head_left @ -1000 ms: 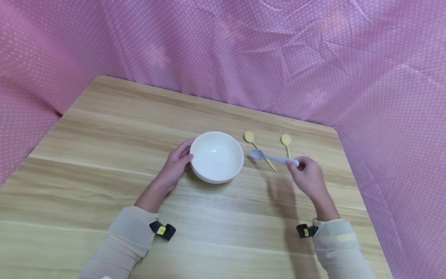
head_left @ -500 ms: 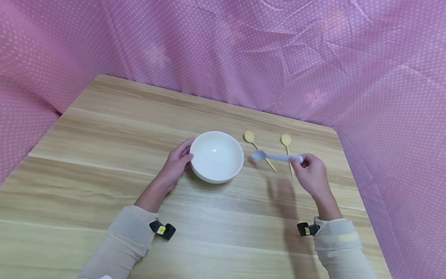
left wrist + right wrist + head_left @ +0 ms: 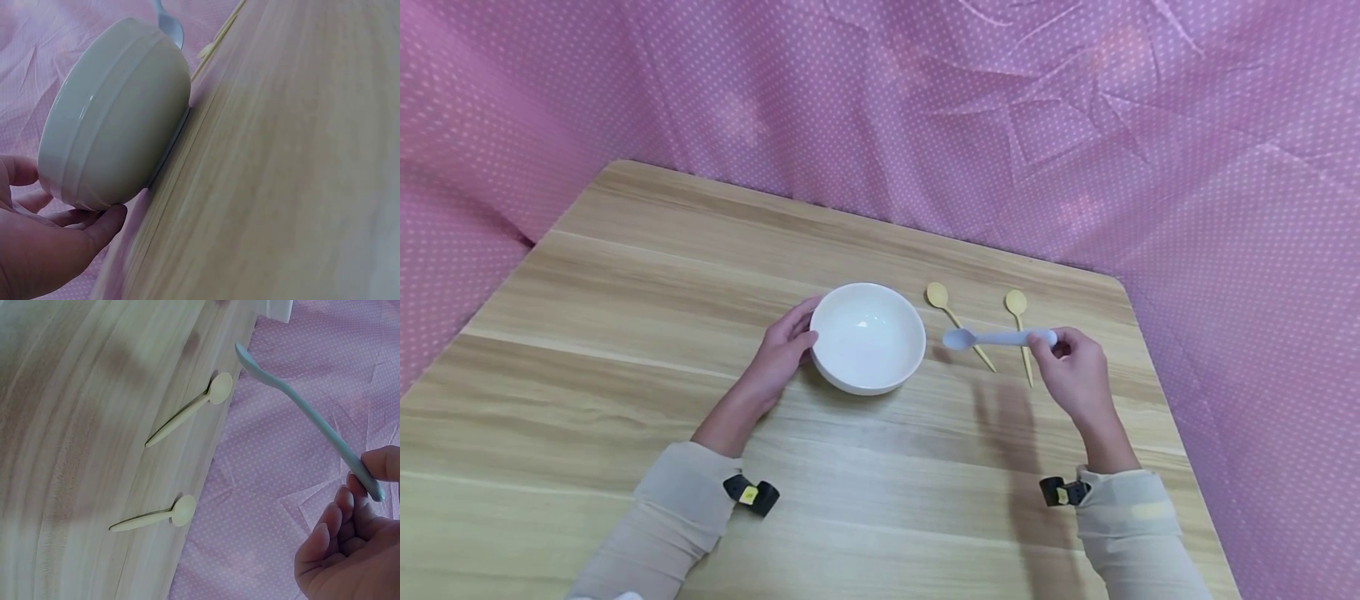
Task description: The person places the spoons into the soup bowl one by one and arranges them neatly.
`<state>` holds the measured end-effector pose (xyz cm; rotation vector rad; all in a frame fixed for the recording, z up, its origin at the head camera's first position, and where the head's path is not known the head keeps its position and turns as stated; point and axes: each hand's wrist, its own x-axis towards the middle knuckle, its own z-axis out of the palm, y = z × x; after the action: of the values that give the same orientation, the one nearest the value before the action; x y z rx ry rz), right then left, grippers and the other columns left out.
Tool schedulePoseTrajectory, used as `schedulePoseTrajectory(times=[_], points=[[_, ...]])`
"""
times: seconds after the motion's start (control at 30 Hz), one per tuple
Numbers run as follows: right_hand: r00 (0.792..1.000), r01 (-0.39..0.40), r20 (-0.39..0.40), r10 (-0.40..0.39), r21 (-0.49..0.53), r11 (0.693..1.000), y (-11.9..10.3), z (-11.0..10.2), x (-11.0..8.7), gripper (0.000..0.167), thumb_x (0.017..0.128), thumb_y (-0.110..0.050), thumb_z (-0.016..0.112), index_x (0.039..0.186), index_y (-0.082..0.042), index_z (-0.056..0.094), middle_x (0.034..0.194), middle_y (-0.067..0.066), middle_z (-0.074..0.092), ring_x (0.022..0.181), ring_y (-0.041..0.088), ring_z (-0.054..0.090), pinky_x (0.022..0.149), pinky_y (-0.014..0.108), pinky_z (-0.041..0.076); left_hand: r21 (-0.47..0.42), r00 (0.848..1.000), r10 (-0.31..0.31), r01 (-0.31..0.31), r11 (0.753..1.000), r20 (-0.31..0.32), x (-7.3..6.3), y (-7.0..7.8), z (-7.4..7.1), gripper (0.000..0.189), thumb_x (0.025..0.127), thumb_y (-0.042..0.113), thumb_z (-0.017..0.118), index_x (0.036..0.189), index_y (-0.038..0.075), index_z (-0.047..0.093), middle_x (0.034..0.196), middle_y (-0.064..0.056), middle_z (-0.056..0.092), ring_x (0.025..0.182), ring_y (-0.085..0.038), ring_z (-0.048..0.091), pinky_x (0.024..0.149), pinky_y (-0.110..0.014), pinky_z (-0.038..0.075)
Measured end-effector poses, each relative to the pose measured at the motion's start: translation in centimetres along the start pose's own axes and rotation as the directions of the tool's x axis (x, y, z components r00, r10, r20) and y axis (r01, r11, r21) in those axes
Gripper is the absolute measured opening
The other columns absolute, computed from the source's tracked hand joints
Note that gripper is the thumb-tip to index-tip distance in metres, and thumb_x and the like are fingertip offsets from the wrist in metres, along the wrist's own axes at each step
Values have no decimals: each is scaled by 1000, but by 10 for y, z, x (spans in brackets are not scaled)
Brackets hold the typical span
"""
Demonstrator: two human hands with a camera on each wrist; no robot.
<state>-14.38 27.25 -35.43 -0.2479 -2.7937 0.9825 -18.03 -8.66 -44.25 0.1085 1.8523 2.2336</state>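
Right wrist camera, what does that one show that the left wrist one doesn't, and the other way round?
Only the right wrist view shows the right hand pinching the blue spoon, and one yellow spoon and the other yellow spoon at full length.

Only the left wrist view shows the left hand holding the white bowl.

Both show the blue spoon's scoop, some yellow spoon, the wooden table and the pink dotted cloth; a white piece atop the right wrist view is probably the bowl.

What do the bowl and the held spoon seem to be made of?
The bowl: probably glazed ceramic, white and glossy, given the bright highlights. The held spoon: likely plastic or silicone, fairly matte, given its even pale-blue colour without metallic shine.
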Motion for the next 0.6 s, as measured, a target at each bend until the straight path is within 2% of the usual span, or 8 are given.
schedulePoseTrajectory(times=[0.27, 0.6], points=[[999, -41, -17, 43, 81, 996, -12, 0, -3, 38, 93, -38, 55, 92, -1, 62, 79, 6, 51, 64, 13, 42, 47, 21, 37, -8, 1000, -4, 4, 1000, 6, -2, -1, -1, 53, 97, 1, 39, 147, 14, 32, 152, -8, 32, 138, -20, 33, 110, -40, 36], [999, -46, -15, 50, 206, 977, -28, 4, -5, 36, 92, -38, 57, 94, -2, 61, 78, 1, 48, 69, 12, 41, 51, 21, 35, 9, 1000, 11, -11, 1000, 6, -1, -3, -3, 52, 97, 2, 39, 147, 14, 33, 152, -7, 32, 138, -19, 31, 111, -39, 34]])
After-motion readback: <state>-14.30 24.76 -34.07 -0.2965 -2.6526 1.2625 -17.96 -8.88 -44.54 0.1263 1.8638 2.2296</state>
